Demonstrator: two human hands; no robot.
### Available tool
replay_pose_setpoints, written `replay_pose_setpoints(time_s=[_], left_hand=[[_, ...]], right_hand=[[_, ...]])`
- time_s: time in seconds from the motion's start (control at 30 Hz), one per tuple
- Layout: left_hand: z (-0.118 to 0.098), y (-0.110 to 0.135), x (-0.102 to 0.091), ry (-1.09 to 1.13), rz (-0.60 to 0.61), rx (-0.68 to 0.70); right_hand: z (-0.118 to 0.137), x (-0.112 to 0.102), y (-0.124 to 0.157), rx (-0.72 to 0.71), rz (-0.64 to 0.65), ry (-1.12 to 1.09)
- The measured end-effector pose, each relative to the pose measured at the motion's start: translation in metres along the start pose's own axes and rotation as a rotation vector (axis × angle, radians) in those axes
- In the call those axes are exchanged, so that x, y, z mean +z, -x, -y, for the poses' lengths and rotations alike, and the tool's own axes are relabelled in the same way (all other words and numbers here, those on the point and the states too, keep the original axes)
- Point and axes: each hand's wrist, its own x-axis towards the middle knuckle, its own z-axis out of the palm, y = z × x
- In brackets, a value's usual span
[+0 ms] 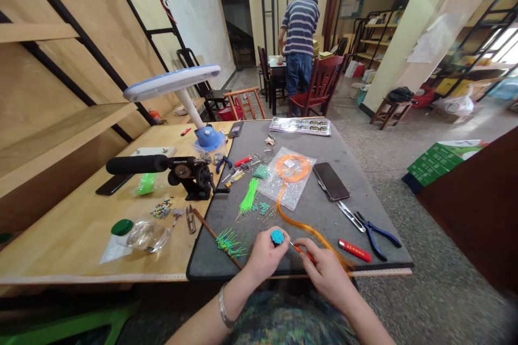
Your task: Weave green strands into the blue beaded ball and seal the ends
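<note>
My left hand (265,255) is closed around a small turquoise beaded ball (277,236), held just above the near edge of the grey mat (324,215). My right hand (321,268) pinches a thin orange tool or strand (302,250) whose tip points at the ball. A bundle of orange strands (301,226) trails from a clear bag (289,175) to my right hand. Loose teal beads (263,207) and a bunch of green wires (249,197) lie just beyond my hands.
On the mat lie a phone (331,181), scissors (350,215), blue-handled pliers (376,234), and a red lighter (355,250). A black clamp device (190,172) and a blue lamp (174,83) stand at the left. A person in a striped shirt (299,27) stands far back.
</note>
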Motion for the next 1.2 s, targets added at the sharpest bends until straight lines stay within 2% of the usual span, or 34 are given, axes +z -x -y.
replay_pose_setpoints(time_s=[0.17,0.27,0.4,0.5,0.6,0.73,0.87,1.03,1.2], left_hand=[[-0.001,0.007,0.003,-0.137,-0.058,0.126],[-0.001,0.01,0.005,-0.133,-0.066,0.119],[0.001,0.009,0.006,0.085,-0.06,-0.057],[0.0,0.005,0.003,0.309,0.046,-0.228],[-0.003,0.001,-0.004,0.369,0.171,-0.295],[-0.01,-0.006,-0.014,0.139,0.231,-0.121],[-0.016,-0.008,-0.016,-0.155,0.205,0.058],[-0.01,0.002,-0.005,-0.507,0.113,0.287],[0.0,0.011,0.008,-0.728,-0.006,0.322]], right_hand=[[0.003,0.002,-0.001,0.041,-0.034,0.076],[0.0,0.01,-0.003,0.085,-0.071,0.058],[-0.006,0.023,-0.006,0.123,-0.123,-0.125],[-0.009,0.026,-0.005,0.092,-0.105,-0.317],[-0.01,0.017,-0.003,-0.012,-0.055,-0.281],[-0.005,-0.005,0.0,-0.13,0.036,-0.078],[-0.002,-0.015,-0.001,-0.13,0.091,0.062],[-0.002,-0.005,0.001,-0.067,0.026,0.268],[0.004,0.016,0.001,0.034,-0.089,0.291]])
